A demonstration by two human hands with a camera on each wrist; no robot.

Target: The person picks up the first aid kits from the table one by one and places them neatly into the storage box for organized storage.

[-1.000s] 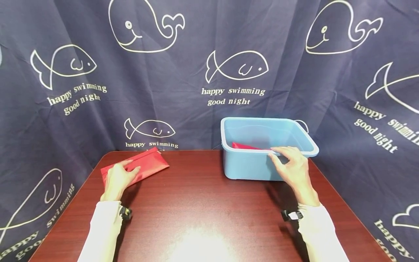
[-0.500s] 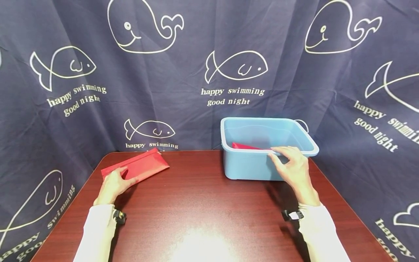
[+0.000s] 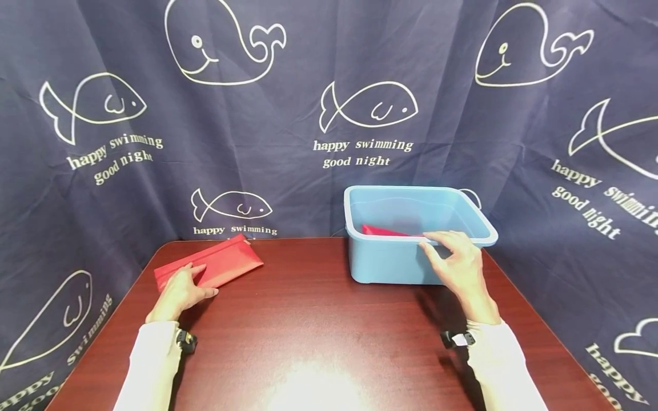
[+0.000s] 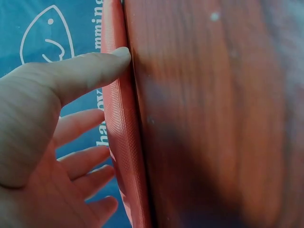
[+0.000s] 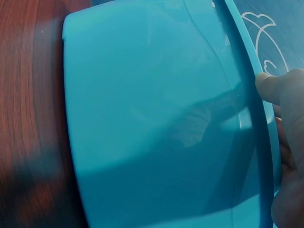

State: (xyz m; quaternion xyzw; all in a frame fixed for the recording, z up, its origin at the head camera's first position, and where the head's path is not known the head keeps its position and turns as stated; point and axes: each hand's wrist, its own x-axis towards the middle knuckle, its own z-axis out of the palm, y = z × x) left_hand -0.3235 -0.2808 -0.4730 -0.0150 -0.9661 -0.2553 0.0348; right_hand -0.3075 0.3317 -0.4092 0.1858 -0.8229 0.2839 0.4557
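A flat red envelope [image 3: 233,260] lies slanted on the left part of the table. My left hand [image 3: 177,291] touches it, fingers spread loosely over its top and thumb by the near edge. In the left wrist view the thumb [image 4: 90,71] reaches the edge of the envelope [image 4: 124,142], fingertips apart from it and fairly straight. At the right, my right hand [image 3: 462,271] pinches the front rim of a light blue plastic bin [image 3: 393,262], its thumb [image 5: 275,88] outside the wall and fingers over the rim. Another red piece [image 3: 380,230] shows partly inside the bin; the rest is hidden.
A reddish-brown wooden table [image 3: 308,319] carries everything, with a bright glare near its front. Dark blue curtain [image 3: 303,125] with white fish and whale drawings encloses its back and sides. The bin stands close to the back curtain.
My left hand has slid back toward me and slightly left, its thumb moving from the envelope's top to its near edge. The right hand stays on the bin's rim.
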